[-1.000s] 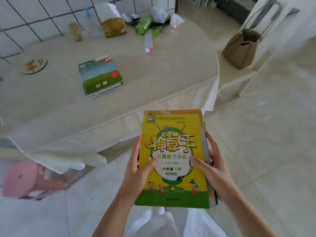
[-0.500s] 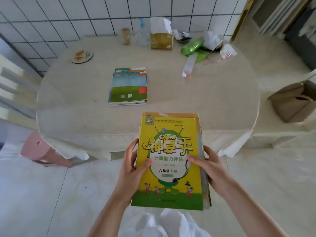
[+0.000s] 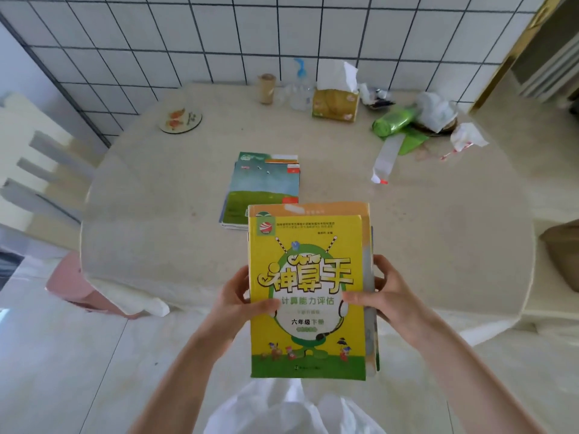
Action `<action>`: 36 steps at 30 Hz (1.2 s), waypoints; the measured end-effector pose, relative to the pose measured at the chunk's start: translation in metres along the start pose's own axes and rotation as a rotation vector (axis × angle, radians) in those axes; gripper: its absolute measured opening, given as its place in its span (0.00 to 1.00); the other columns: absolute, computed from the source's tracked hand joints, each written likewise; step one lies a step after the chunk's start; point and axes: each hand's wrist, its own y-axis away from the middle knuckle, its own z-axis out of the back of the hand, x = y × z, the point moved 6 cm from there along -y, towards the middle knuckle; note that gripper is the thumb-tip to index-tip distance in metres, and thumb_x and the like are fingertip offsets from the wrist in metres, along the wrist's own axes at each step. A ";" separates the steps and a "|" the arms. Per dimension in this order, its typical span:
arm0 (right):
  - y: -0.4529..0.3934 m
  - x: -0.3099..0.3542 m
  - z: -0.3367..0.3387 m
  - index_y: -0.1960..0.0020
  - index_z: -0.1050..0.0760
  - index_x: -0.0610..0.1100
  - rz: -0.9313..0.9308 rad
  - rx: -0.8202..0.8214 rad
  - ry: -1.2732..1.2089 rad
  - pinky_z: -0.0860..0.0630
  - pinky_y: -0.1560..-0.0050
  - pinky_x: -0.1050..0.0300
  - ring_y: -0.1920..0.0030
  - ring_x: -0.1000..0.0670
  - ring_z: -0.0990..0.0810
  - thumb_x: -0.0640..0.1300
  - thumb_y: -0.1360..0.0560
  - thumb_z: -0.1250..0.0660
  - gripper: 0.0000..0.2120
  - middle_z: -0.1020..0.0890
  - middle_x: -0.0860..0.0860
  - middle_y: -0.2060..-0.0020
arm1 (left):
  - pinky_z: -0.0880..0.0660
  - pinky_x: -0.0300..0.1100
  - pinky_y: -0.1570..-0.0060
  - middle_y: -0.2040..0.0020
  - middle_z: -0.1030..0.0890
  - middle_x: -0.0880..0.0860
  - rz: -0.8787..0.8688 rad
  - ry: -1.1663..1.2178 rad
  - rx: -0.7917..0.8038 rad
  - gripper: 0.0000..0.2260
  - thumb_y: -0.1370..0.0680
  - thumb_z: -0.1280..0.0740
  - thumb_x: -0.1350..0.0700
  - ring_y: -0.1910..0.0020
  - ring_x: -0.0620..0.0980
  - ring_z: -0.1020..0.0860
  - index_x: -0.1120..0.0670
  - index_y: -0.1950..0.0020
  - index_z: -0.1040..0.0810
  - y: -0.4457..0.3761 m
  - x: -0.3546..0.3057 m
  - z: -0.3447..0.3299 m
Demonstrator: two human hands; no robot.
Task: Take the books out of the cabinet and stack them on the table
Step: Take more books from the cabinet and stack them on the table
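Centrally, low in frame, left hand [image 3: 237,298] and right hand [image 3: 387,295] clamp a yellow-covered bundle of books [image 3: 308,291] between them, just below the green-covered book stack [image 3: 261,186] on the round beige table [image 3: 438,233].

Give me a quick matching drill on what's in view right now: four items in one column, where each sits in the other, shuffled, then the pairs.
Items:
1. yellow book
2. stack of books
3. tissue box
4. round coaster

Places:
A. far edge of the table, by the tiled wall, beside the spray bottle
B. left part of the table top, apart from the rest
C. held between left hand and right hand, on top of a bundle of other books
D. flat on the middle of the table

Pairs: 1-C, 2-D, 3-A, 4-B
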 end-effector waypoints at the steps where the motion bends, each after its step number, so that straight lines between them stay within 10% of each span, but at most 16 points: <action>1: -0.012 0.008 -0.002 0.40 0.31 0.47 0.013 -0.003 0.002 0.21 0.47 0.37 0.51 0.40 0.15 0.36 0.44 0.21 0.36 0.15 0.43 0.51 | 0.19 0.59 0.51 0.43 0.17 0.58 0.002 -0.007 0.015 0.34 0.42 0.21 0.60 0.46 0.61 0.18 0.55 0.37 0.26 -0.013 -0.007 0.005; 12: -0.123 0.060 -0.040 0.41 0.26 0.41 0.117 0.014 0.139 0.18 0.53 0.45 0.54 0.45 0.14 0.30 0.52 0.20 0.39 0.13 0.47 0.54 | 0.18 0.49 0.55 0.48 0.15 0.46 -0.126 -0.248 -0.027 0.30 0.36 0.24 0.74 0.50 0.52 0.16 0.49 0.43 0.27 -0.119 -0.062 0.078; 21: -0.143 0.040 -0.068 0.50 0.21 0.39 0.243 -0.107 0.257 0.22 0.58 0.68 0.62 0.63 0.18 0.23 0.47 0.21 0.28 0.15 0.63 0.64 | 0.27 0.25 0.56 0.56 0.17 0.32 -0.267 -0.511 -0.172 0.23 0.41 0.20 0.61 0.55 0.30 0.21 0.50 0.49 0.20 -0.126 -0.051 0.118; 29: -0.145 0.018 -0.075 0.51 0.23 0.39 0.277 -0.057 0.244 0.22 0.57 0.67 0.61 0.62 0.17 0.25 0.44 0.21 0.25 0.14 0.59 0.63 | 0.21 0.46 0.46 0.49 0.16 0.42 -0.307 -0.435 -0.191 0.31 0.37 0.22 0.41 0.48 0.43 0.18 0.59 0.42 0.21 -0.108 -0.031 0.127; 33: -0.142 0.013 -0.064 0.41 0.27 0.37 0.223 0.020 0.284 0.19 0.51 0.57 0.52 0.52 0.17 0.44 0.44 0.17 0.36 0.15 0.53 0.52 | 0.22 0.55 0.44 0.46 0.16 0.48 -0.277 -0.457 -0.105 0.29 0.35 0.20 0.54 0.45 0.52 0.18 0.50 0.36 0.25 -0.114 -0.029 0.126; 36: -0.139 0.016 -0.064 0.39 0.28 0.43 0.316 0.090 0.425 0.20 0.56 0.61 0.52 0.58 0.17 0.22 0.33 0.30 0.28 0.17 0.53 0.47 | 0.22 0.57 0.45 0.46 0.17 0.47 -0.302 -0.457 -0.094 0.29 0.37 0.20 0.54 0.46 0.54 0.19 0.42 0.39 0.26 -0.115 -0.029 0.129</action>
